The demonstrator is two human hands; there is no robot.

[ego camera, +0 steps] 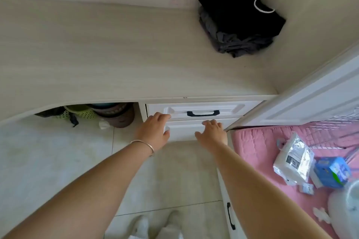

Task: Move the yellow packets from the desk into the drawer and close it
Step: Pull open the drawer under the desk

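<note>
Both hands are open and hold nothing: the left hand (155, 130) presses flat fingers on the left edge of the top drawer (194, 111), beside its black handle (203, 113), and the right hand (212, 132) lies on the drawer front (182, 130) just below that handle. No yellow packets show on the tabletop (97, 54) above the handle, so I judge they are inside; the risk is a packet standing up and jamming the top drawer, or a fingertip caught at its edge. Right of the handle an open white door (310, 93) stands close, so room is narrow there, while the floor (58, 161) left of it is free.
</note>
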